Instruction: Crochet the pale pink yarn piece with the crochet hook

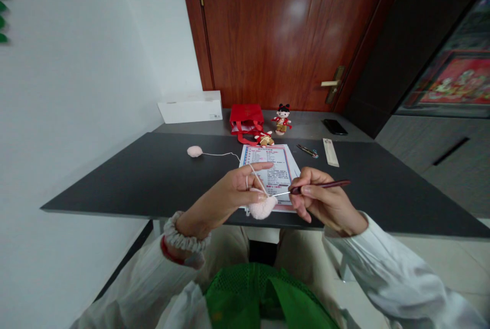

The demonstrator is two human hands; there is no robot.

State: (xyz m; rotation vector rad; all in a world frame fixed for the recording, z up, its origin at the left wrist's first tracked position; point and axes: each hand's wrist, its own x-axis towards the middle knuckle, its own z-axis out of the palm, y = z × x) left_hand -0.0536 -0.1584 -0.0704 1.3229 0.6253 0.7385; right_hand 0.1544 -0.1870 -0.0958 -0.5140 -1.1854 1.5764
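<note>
My left hand (239,188) pinches a small pale pink crochet piece (262,208) near the table's front edge, with yarn looped over the raised index finger. Between the fingers of my right hand (321,196) is a crochet hook (331,184) with a dark red handle. Its thin metal shaft points left, and the tip meets the top of the crochet piece. From my left hand a strand of yarn (220,154) runs back to a pale pink yarn ball (194,151) on the left of the table. Printed pattern sheets (268,158) lie beneath and behind my hands.
Behind the sheets are a red bag (246,118), a small doll part in red and gold (265,138) and a standing crocheted doll (282,118). Scissors (307,150), a pale flat strip (330,153) and a black phone (334,126) lie right. A white box (191,107) stands back left.
</note>
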